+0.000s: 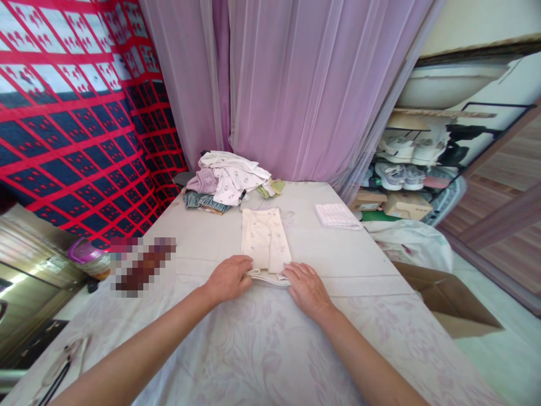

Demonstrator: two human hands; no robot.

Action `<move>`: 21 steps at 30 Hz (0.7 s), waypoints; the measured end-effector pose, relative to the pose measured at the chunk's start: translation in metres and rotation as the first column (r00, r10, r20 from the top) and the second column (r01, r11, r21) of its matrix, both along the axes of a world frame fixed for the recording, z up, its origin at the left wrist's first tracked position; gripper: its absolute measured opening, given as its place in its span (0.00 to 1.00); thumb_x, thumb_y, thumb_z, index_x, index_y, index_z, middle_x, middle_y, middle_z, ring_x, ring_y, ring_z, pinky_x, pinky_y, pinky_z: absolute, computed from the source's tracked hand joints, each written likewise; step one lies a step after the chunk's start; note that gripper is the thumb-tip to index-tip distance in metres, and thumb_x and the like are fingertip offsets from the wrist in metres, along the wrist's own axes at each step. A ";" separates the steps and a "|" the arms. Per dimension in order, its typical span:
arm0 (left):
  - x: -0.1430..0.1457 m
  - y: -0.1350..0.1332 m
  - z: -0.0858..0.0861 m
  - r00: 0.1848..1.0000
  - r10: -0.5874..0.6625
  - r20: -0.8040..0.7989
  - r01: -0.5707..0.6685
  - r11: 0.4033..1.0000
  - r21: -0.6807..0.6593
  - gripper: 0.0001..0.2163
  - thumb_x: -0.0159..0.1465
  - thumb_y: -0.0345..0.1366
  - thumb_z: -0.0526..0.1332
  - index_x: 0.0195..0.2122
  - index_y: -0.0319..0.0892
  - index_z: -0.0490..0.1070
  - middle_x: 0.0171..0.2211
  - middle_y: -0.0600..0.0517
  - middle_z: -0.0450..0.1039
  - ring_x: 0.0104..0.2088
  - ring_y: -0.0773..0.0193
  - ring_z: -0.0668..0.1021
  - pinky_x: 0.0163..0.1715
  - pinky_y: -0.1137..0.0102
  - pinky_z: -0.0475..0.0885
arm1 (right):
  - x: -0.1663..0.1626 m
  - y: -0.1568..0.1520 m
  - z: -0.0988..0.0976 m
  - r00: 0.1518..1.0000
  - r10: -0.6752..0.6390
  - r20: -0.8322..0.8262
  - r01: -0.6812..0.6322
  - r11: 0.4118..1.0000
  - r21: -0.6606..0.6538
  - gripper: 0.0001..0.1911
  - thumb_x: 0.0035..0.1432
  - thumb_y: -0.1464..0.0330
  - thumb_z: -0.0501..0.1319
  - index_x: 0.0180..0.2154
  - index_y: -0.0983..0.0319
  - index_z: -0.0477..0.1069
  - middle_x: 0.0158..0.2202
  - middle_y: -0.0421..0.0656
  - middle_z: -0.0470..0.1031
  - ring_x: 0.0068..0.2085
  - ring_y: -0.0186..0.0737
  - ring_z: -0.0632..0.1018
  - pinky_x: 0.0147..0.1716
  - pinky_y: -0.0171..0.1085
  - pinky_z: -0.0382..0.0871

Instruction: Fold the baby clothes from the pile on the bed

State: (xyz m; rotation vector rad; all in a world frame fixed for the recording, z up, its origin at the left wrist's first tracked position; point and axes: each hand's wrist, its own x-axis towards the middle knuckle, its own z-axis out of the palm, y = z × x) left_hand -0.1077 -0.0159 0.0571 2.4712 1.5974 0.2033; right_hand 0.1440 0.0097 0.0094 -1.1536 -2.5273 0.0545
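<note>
As fingers point(240, 261) hold garment point(257, 234) (cream), clothes point(232, 177) heaped

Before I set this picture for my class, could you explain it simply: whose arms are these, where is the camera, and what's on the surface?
No machine here: these are a person's bare arms, seen from a camera worn on that person's head, looking forward and down. The left hand holds a near corner of a pale patterned garment; the right hand touches the other, though its grip is unclear. Beneath is a cloth-covered surface. Farther back, a heap of clothes lies left and a folded striped cloth right.
</note>
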 end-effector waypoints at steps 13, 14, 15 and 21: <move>-0.016 -0.001 -0.025 0.991 -0.131 0.039 0.132 0.991 -0.034 0.34 0.62 0.36 0.58 0.67 0.46 0.43 0.66 0.45 0.52 0.65 0.56 0.55 0.64 0.51 0.44 | 0.001 0.033 0.050 0.986 -0.164 0.029 0.164 0.922 -0.350 0.12 0.58 0.68 0.53 0.40 0.56 0.74 0.30 0.39 0.78 0.33 0.37 0.76 0.30 0.31 0.58; -0.015 0.002 -0.026 0.990 -0.140 0.028 0.141 0.990 -0.018 0.34 0.62 0.36 0.58 0.67 0.46 0.43 0.66 0.45 0.52 0.65 0.56 0.55 0.64 0.51 0.44 | 0.001 0.035 0.051 0.985 -0.172 0.031 0.172 0.922 -0.347 0.12 0.58 0.68 0.53 0.39 0.56 0.74 0.29 0.39 0.78 0.32 0.36 0.75 0.29 0.31 0.57; -0.015 0.004 -0.027 0.988 -0.153 0.018 0.153 0.988 -0.011 0.35 0.61 0.36 0.59 0.67 0.45 0.43 0.66 0.44 0.51 0.66 0.55 0.55 0.64 0.51 0.44 | 0.001 0.038 0.052 0.984 -0.177 0.029 0.176 0.922 -0.345 0.12 0.58 0.68 0.53 0.39 0.57 0.74 0.29 0.39 0.77 0.31 0.36 0.75 0.28 0.31 0.56; -0.022 0.008 -0.027 0.988 -0.137 -0.064 0.141 0.988 0.060 0.32 0.61 0.29 0.55 0.66 0.45 0.47 0.65 0.46 0.55 0.64 0.59 0.59 0.64 0.54 0.45 | 0.000 0.043 0.055 0.979 -0.193 -0.068 0.152 0.906 -0.396 0.12 0.58 0.68 0.52 0.37 0.58 0.74 0.29 0.39 0.76 0.30 0.35 0.74 0.29 0.31 0.57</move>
